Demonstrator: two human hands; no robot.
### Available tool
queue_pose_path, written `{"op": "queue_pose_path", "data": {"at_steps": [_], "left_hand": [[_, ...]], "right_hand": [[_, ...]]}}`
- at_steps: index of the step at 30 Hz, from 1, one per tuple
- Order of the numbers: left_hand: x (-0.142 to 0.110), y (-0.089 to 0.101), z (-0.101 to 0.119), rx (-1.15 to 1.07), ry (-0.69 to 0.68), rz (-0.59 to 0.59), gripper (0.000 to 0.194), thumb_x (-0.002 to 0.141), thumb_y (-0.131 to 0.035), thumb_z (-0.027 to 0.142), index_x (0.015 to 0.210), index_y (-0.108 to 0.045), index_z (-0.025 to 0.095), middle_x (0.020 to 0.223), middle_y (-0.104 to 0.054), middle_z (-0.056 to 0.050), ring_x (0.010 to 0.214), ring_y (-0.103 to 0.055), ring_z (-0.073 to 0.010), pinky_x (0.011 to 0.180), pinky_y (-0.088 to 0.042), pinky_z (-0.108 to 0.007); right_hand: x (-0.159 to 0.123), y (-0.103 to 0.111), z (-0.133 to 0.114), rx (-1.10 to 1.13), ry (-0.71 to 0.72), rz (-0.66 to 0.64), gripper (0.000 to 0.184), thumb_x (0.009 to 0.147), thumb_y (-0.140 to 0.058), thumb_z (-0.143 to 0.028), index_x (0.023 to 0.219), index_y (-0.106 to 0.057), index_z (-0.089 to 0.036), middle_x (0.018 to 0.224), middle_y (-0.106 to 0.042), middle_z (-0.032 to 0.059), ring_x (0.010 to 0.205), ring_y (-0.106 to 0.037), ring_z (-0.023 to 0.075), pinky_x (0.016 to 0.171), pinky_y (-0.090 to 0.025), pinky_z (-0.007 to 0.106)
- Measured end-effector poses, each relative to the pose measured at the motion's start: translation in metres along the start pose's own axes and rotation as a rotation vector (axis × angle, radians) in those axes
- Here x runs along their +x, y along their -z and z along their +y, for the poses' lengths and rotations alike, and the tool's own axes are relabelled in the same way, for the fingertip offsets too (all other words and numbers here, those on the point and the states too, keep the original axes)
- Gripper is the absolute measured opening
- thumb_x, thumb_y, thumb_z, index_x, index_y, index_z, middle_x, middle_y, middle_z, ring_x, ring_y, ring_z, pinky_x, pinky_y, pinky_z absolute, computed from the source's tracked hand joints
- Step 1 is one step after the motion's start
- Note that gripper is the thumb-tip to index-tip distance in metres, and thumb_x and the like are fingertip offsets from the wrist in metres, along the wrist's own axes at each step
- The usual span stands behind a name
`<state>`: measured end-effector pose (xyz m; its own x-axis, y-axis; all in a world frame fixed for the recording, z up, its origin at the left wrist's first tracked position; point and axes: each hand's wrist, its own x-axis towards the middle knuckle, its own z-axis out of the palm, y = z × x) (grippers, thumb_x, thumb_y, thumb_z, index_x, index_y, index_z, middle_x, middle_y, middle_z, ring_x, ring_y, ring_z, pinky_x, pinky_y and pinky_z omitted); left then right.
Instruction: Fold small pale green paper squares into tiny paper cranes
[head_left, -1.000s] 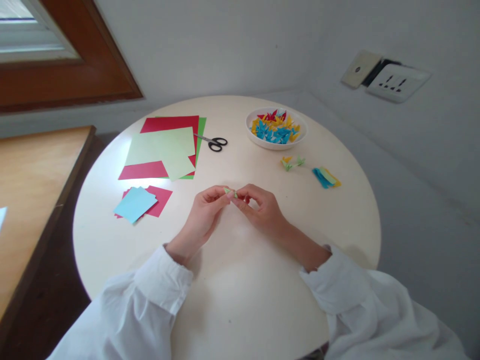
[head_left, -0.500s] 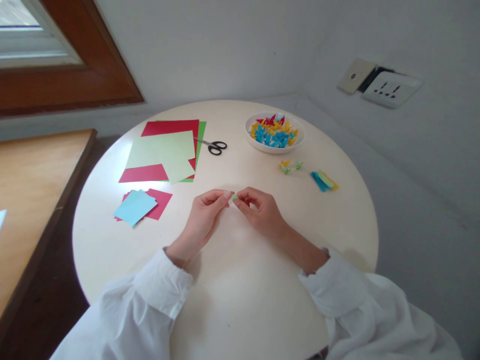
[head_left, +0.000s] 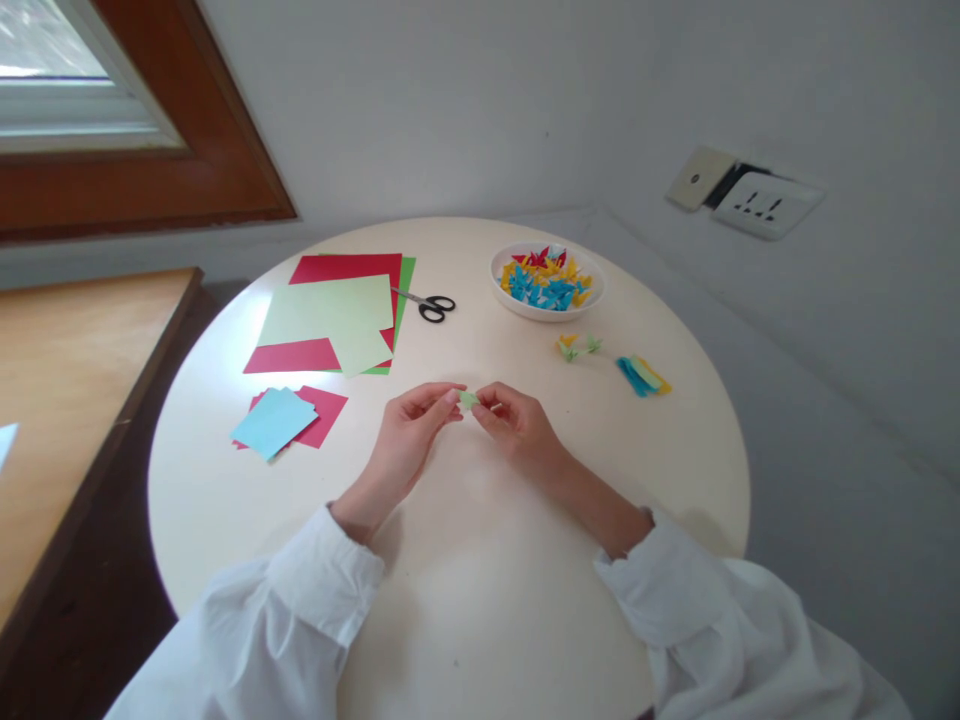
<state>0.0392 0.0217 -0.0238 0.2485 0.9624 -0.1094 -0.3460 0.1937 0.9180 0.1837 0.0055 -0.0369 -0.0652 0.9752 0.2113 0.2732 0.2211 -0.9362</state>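
Observation:
Between my fingertips is a small folded piece of pale green paper, held above the middle of the white round table. My left hand pinches its left side, thumb on top. From the other side my right hand grips it with thumb and forefinger. The fingers hide much of the paper's shape. Beyond my right hand lie a few small folded paper figures, green and yellow. Farther right is a little pile of blue, green and yellow paper pieces.
A white bowl of folded red, yellow and blue paper figures stands at the back. Black-handled scissors lie beside large green and red sheets. Nearer left are blue and red paper squares. A wooden surface adjoins at left.
My view has tilted up slightly, so the table sits lower. The green paper has turned between my fingers and shows a flatter, broader face; both hands keep their pinch.

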Motion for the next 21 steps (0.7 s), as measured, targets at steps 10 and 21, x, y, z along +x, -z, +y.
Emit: {"op": "queue_pose_path", "data": {"at_steps": [10, 21], "left_hand": [[0.0, 0.003, -0.004, 0.361, -0.356, 0.086, 0.007, 0.07, -0.069, 0.025, 0.073, -0.071, 0.019, 0.081, -0.066, -0.004, 0.078, -0.059, -0.0153, 0.071, -0.047, -0.027], [-0.004, 0.002, -0.008, 0.485, -0.503, 0.045, 0.013, 0.075, -0.062, 0.016, 0.08, -0.072, 0.022, 0.087, -0.07, -0.005, 0.082, -0.063, -0.0162, 0.074, -0.05, -0.029]], "right_hand": [[0.002, -0.002, -0.001, -0.068, -0.05, 0.109, 0.02, 0.077, -0.056, -0.034, 0.065, -0.053, -0.018, 0.061, -0.053, -0.0024, 0.057, -0.047, 0.0102, 0.055, -0.038, 0.024], [0.002, -0.002, -0.004, 0.142, -0.072, -0.005, 0.026, 0.078, -0.053, -0.042, 0.073, -0.058, -0.018, 0.067, -0.057, -0.0002, 0.064, -0.051, 0.0111, 0.063, -0.042, 0.026]]}}
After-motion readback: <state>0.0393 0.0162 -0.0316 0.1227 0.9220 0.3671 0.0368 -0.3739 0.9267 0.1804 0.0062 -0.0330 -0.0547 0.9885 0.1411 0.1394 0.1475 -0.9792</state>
